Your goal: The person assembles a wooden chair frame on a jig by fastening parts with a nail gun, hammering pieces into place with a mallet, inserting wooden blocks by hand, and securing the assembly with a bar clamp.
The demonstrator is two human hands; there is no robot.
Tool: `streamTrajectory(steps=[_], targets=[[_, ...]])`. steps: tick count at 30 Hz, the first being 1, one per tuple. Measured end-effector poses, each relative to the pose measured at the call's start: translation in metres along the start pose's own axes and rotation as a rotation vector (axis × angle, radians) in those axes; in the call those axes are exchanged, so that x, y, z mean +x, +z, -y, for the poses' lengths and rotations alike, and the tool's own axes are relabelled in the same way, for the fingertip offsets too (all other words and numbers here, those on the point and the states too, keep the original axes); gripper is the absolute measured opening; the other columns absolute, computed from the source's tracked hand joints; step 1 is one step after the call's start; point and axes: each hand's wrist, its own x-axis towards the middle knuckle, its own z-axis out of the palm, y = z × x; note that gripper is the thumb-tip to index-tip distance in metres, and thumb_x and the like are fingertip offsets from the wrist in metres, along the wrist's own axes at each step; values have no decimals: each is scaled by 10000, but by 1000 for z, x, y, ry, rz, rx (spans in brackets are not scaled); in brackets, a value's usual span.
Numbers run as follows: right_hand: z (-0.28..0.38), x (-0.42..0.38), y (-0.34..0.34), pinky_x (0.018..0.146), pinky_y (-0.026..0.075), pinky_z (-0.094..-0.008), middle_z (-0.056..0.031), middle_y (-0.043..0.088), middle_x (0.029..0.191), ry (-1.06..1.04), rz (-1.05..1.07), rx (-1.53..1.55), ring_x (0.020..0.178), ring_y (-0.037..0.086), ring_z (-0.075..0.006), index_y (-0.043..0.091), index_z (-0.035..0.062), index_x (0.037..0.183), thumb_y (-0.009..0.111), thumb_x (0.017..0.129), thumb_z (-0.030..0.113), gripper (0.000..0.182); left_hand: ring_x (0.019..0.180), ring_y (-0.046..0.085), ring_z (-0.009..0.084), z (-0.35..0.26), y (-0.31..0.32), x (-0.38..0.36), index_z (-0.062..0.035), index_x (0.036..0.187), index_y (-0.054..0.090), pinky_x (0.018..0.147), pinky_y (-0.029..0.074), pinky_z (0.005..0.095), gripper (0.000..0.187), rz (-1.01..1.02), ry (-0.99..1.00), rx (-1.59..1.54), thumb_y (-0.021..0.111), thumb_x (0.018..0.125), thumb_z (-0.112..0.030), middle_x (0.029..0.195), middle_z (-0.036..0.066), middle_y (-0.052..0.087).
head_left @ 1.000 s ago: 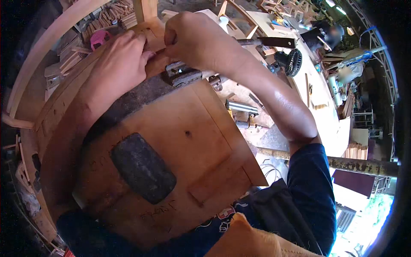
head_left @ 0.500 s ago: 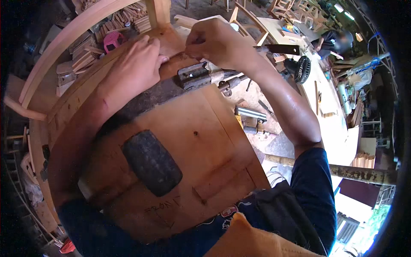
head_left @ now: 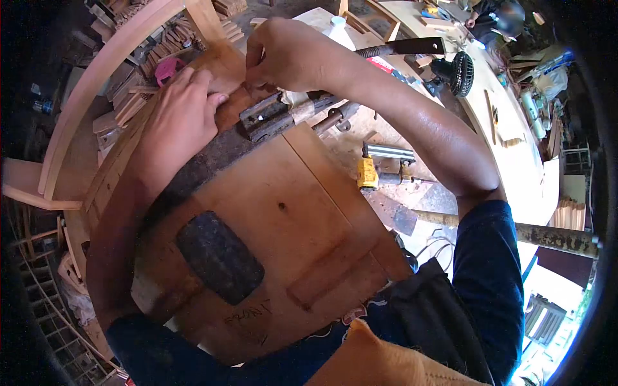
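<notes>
My left hand (head_left: 183, 116) lies on the wooden chair part behind the dark metal clamp bar (head_left: 206, 157), its fingers stretched forward and thumb apart. Close by on the right, my right hand (head_left: 286, 58) is bent down with its fingers pinched together over a brown wood surface (head_left: 235, 106); whatever is between the fingertips is hidden. The clamp's metal jaw (head_left: 264, 119) sits just below this hand. Nearer to me, a dark, rounded rectangular block (head_left: 220, 257) rests on the wooden panel (head_left: 302, 199), which carries handwritten marks.
A curved wooden frame (head_left: 77, 96) rises at the left. To the right are a yellow power tool (head_left: 368, 174), a small black fan (head_left: 461, 74) and a rusty pipe (head_left: 553, 239). Another person (head_left: 492, 22) is at the far right. Wood pieces (head_left: 154, 55) are piled behind.
The view has shifted slightly, so the panel and block sit differently in it. Both hands stay by the wood behind the clamp; my right hand remains pinched and appears a little nearer the left.
</notes>
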Motion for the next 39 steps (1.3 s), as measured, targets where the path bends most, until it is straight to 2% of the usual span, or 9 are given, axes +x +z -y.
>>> streamTrajectory(steps=[6, 12, 21, 24, 30, 33, 36, 37, 39], targets=[[-10, 9, 9, 687, 553, -358, -164, 716, 770, -118, -18, -93, 723, 709, -264, 740, -14, 820, 770, 721, 159, 201, 1010, 574, 449, 1, 1, 0, 76, 1007, 561, 893, 467, 502, 214, 2, -19, -1, 634, 909, -100, 1018, 270, 583], [-4, 12, 7, 681, 555, -366, -151, 715, 768, -32, 44, -29, 726, 707, -287, 739, -11, 798, 770, 703, 141, 181, 995, 577, 452, 5, 1, 0, 66, 1016, 562, 886, 469, 506, 209, 6, 10, 26, 626, 912, -103, 1015, 268, 576], [14, -7, 9, 719, 565, -417, -158, 718, 819, -183, -80, -80, 788, 709, -331, 736, 43, 811, 749, 718, 102, 111, 988, 591, 448, 3, 1, 0, 65, 998, 580, 882, 476, 505, 199, -30, 5, 33, 625, 912, -109, 1006, 270, 586], [21, -9, 0, 758, 584, -455, -237, 708, 900, -305, 22, -144, 886, 715, -387, 697, -27, 925, 721, 830, 186, 235, 1002, 591, 451, 4, 1, 0, 72, 1000, 585, 892, 477, 505, 207, -15, -3, 43, 623, 909, -111, 1015, 283, 590], [27, -11, 6, 767, 591, -448, -236, 708, 904, -309, 25, -315, 877, 714, -396, 712, 32, 963, 621, 856, 88, 151, 1038, 583, 462, 17, 18, 1, 83, 1005, 594, 918, 472, 507, 219, -70, 62, -43, 611, 910, -113, 1055, 303, 596], [24, -11, 9, 730, 556, -427, -192, 700, 795, -280, -60, -220, 833, 707, -355, 740, 46, 835, 745, 751, 116, 109, 1041, 581, 457, 16, 19, 1, 75, 995, 601, 917, 473, 504, 216, -89, 59, -65, 620, 905, -121, 1039, 293, 600], [20, -7, -9, 731, 557, -408, -169, 719, 824, -360, 74, -196, 821, 710, -334, 754, 42, 873, 739, 768, 149, 151, 1037, 577, 462, 13, 16, -1, 52, 1077, 601, 909, 473, 500, 244, -63, 34, -70, 647, 887, -94, 1053, 271, 609], [13, -2, -6, 735, 555, -385, -151, 732, 860, -239, 126, -165, 806, 713, -309, 761, 34, 908, 719, 792, 165, 180, 1037, 575, 465, 13, 14, -2, 43, 1120, 599, 905, 473, 499, 277, -44, 22, -69, 659, 879, -80, 1066, 263, 612], [5, 2, -3, 743, 553, -377, -156, 732, 864, -258, 143, -133, 810, 715, -301, 759, 28, 915, 703, 804, 156, 178, 1018, 583, 444, 13, 16, -3, 49, 1017, 612, 899, 478, 493, 217, -69, 23, -71, 648, 895, -126, 1011, 259, 605]])
